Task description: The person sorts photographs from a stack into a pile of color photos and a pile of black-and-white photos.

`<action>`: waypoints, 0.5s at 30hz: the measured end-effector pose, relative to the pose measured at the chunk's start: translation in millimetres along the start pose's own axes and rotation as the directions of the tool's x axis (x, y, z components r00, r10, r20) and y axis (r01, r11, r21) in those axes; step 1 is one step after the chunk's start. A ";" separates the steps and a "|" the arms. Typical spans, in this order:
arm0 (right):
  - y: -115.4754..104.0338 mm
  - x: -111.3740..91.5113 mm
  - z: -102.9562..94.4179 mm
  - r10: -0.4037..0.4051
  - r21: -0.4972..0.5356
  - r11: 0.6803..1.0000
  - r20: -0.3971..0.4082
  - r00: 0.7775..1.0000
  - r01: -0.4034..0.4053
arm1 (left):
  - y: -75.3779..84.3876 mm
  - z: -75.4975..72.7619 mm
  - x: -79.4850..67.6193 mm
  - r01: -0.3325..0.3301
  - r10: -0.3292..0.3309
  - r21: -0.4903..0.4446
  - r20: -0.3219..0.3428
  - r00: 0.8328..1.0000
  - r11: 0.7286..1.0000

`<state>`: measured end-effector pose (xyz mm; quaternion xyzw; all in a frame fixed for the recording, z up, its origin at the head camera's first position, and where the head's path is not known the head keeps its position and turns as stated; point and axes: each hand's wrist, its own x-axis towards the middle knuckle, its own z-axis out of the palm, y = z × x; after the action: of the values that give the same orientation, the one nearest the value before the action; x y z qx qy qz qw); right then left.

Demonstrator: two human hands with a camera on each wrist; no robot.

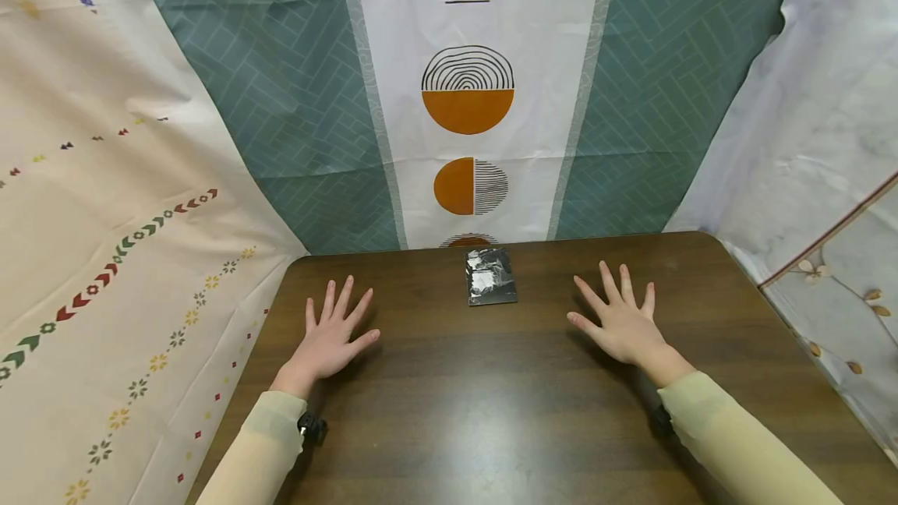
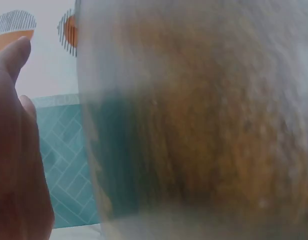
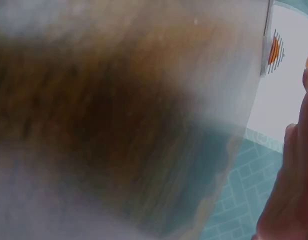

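My left hand is over the left part of the brown table, palm down with its fingers spread. On the other side my right hand is held the same way, fingers straight and apart. Neither hand holds anything. Between them, near the table's far edge, lies a small dark flat packet with a shiny, reflective surface; what it is I cannot tell. In the left wrist view part of the left hand shows at the left edge. The right wrist view has part of the right hand at its right edge.
Behind the table hangs a green and white curtain with orange and striped circles. A cream patterned cloth borders the left side, and a whitish floral cloth the right. A small black device is at the left wrist.
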<state>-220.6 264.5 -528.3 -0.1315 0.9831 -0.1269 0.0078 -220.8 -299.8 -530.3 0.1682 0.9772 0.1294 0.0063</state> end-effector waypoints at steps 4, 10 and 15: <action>-2.8 2.5 -2.4 -0.006 0.078 0.997 -0.045 0.999 0.010 | 0.5 -1.6 3.2 -0.013 0.012 -0.039 -0.043 0.999 0.999; -7.4 8.6 1.0 -0.046 0.175 0.982 -0.131 0.990 0.069 | 8.2 -0.3 9.1 -0.011 -0.009 -0.163 -0.118 0.993 0.987; -14.1 16.3 6.9 -0.059 0.284 0.953 -0.169 0.984 0.106 | 22.1 2.8 15.2 -0.039 -0.016 -0.295 -0.183 0.983 0.955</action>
<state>-232.4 245.4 -531.1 -0.1593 0.9447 -0.2810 -0.0563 -227.7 -274.0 -526.9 0.1584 0.9420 0.2901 -0.0591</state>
